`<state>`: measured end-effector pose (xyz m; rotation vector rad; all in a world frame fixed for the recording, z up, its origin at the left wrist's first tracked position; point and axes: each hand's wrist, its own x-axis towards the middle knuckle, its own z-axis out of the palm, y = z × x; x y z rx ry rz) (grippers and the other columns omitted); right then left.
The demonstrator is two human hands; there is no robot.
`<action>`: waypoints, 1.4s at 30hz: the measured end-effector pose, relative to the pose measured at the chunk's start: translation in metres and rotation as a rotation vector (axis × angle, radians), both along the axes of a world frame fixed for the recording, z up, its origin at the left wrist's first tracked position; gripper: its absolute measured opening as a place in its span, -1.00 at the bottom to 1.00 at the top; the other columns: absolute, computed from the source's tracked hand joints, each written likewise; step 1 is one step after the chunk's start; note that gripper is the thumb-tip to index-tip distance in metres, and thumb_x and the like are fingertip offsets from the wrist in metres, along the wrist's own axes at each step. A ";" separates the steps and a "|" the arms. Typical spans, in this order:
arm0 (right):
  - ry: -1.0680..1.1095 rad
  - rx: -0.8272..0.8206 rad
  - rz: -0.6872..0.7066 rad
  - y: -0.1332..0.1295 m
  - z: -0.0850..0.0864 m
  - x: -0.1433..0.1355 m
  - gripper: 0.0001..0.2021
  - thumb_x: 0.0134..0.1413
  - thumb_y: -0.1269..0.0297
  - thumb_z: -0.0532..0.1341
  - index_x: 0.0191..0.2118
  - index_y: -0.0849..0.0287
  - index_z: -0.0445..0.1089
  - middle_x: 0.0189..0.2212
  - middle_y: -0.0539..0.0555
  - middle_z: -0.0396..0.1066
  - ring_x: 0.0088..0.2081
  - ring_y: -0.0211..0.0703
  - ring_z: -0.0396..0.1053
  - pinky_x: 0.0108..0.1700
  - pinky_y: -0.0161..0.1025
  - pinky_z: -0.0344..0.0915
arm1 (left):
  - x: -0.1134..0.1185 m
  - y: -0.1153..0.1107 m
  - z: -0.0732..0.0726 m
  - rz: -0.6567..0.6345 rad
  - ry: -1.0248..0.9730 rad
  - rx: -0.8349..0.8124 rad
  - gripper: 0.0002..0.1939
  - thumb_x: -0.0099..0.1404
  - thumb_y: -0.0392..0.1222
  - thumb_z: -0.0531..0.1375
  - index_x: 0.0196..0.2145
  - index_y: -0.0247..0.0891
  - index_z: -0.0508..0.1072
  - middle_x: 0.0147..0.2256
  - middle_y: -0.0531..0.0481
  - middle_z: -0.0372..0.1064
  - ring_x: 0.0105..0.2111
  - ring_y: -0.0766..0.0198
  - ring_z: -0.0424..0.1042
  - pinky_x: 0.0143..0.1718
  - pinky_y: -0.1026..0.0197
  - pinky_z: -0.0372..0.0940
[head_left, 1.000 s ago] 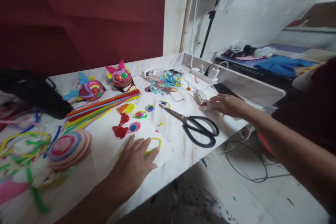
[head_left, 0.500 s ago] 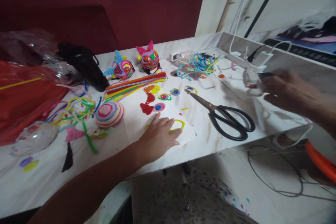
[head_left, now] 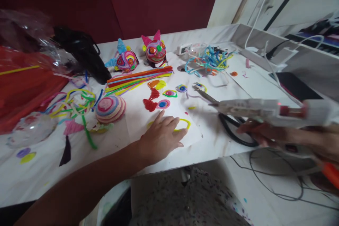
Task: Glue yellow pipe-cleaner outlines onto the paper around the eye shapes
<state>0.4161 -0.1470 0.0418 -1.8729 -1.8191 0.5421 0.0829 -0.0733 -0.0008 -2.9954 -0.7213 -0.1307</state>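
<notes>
My left hand (head_left: 162,136) lies with fingers spread on a white paper sheet (head_left: 137,120), partly over a yellow loop (head_left: 185,124). My right hand (head_left: 286,136), blurred, is wrapped round a white glue gun (head_left: 267,109) whose nozzle points left, above the black-handled scissors (head_left: 230,127). Beyond my left fingertips are a pink and blue eye shape (head_left: 163,104), a green-edged eye (head_left: 170,93), a blue eye (head_left: 181,88) and a red piece (head_left: 150,105). Another eye shape (head_left: 200,87) is by the scissor tips.
Colored strips (head_left: 140,77) lie behind the paper, with two decorated heads (head_left: 156,50) further back. A striped dome (head_left: 110,108) and tangled strips (head_left: 76,102) are at left. A blue tangle (head_left: 209,60), a dark phone-like slab (head_left: 296,85) and cables are at right.
My right hand has lifted the glue gun from the right side of the table and brought it nearer, over the scissors. My left hand has stayed on the paper. The view has shifted slightly.
</notes>
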 end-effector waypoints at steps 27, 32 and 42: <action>0.402 -0.569 0.136 0.032 -0.004 -0.054 -0.67 0.08 0.04 0.10 -0.48 0.03 0.54 -0.61 0.04 0.44 -0.59 -0.17 0.31 -0.56 -0.24 0.26 | -0.001 0.000 -0.006 0.000 -0.052 -0.021 -0.60 0.33 0.02 0.18 0.06 -0.19 0.37 0.08 -0.24 0.31 0.06 -0.04 0.32 0.20 -0.32 -0.01; 0.417 -0.565 0.157 0.032 -0.003 -0.060 -0.69 0.07 0.06 0.11 -0.49 0.03 0.54 -0.60 0.06 0.46 -0.60 -0.17 0.32 -0.58 -0.24 0.23 | -0.001 0.000 -0.006 0.005 -0.056 -0.014 -0.60 0.34 0.03 0.16 0.07 -0.18 0.36 0.08 -0.24 0.31 0.07 -0.03 0.33 0.20 -0.31 0.01; 0.409 -0.590 0.231 0.041 -0.001 -0.062 -0.64 0.02 0.02 0.07 -0.54 0.08 0.51 -0.65 0.07 0.41 -0.62 -0.18 0.29 -0.57 -0.22 0.22 | -0.001 0.000 -0.009 0.004 -0.071 -0.010 -0.60 0.33 0.02 0.18 0.06 -0.19 0.37 0.07 -0.24 0.31 0.07 -0.02 0.32 0.22 -0.32 -0.02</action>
